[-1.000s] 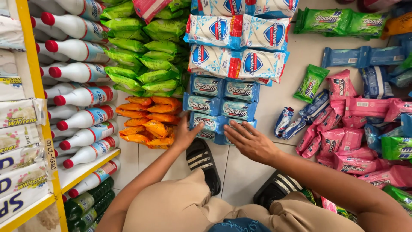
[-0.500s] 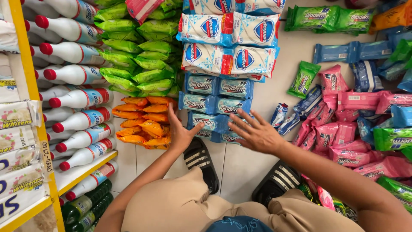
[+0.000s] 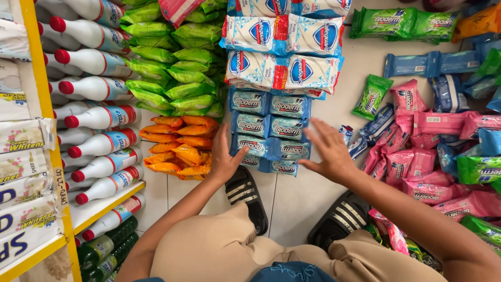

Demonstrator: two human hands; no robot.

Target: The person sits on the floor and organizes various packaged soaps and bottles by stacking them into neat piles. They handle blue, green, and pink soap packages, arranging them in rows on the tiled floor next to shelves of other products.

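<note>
The person crouches over a tiled floor (image 3: 292,203), seen from above, with both hands at a stack of blue soap packs (image 3: 270,133). The stack lies on the floor in two columns, directly ahead of the knees.

The left hand (image 3: 224,159) is flat and open, fingers together and pointing far, pressed against the left side of the stack, with the thumb lying over the nearest left pack. The right hand (image 3: 330,151) is open with fingers spread, palm turned toward the right side of the stack; its fingertips are at the stack's right edge, though actual contact cannot be confirmed. Neither hand pinches or grips anything.

Just left of the stack, touching the left hand's outer edge, lies a pile of orange sachets (image 3: 180,146). Beyond these, farther off, sit green sachets (image 3: 172,73). Directly beyond the blue stack lie white-and-blue soap packs (image 3: 284,52).

To the right, well apart from the stack, loose pink packs (image 3: 422,162) are heaped on the floor, with a single green pack (image 3: 371,96) near them.

At far left, a yellow-edged shelf (image 3: 52,151) holds white bottles with red caps (image 3: 99,117) lying on their sides.

Two black striped sandals (image 3: 248,196) rest on the floor just near the stack.
</note>
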